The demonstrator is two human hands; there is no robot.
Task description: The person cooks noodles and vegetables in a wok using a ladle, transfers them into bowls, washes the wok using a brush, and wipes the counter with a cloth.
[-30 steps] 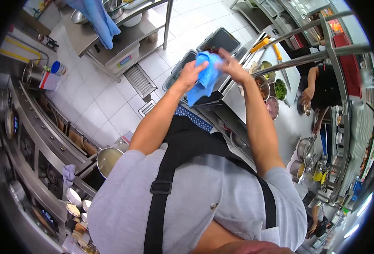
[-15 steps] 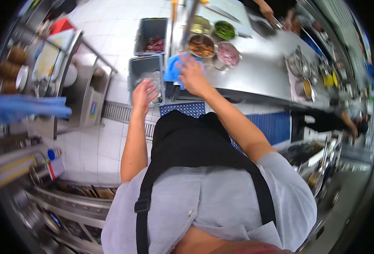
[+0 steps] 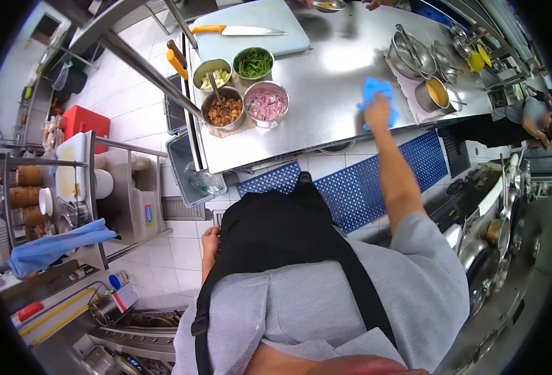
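On the steel counter (image 3: 326, 94), my right hand (image 3: 379, 114) is closed on a blue cloth (image 3: 376, 87) and presses it to the surface near the front edge. My left hand (image 3: 210, 242) hangs low beside the black apron, its fingers curled, with nothing visible in them. Left of the cloth stand metal pots of chopped pink onion (image 3: 266, 105), browned cubes with a spoon (image 3: 225, 110), pale green pieces (image 3: 212, 76) and cut green vegetables (image 3: 253, 64). To the cloth's right, a metal pot of yellow liquid (image 3: 437, 94) and a bowl of utensils (image 3: 411, 55) sit on a towel.
A knife (image 3: 245, 30) with an orange handle lies on a white cutting board (image 3: 282, 19). Below the counter's left end is a grey bin (image 3: 179, 156) holding clear plastic. Another person's hand (image 3: 372, 4) shows across the counter; a person (image 3: 526, 119) stands at right. Blue mats (image 3: 376, 181) cover floor.
My right hand has carried the blue cloth rightwards along the counter, away from the pots. My left hand has dropped from above the grey bin to my side. The view has shifted right.
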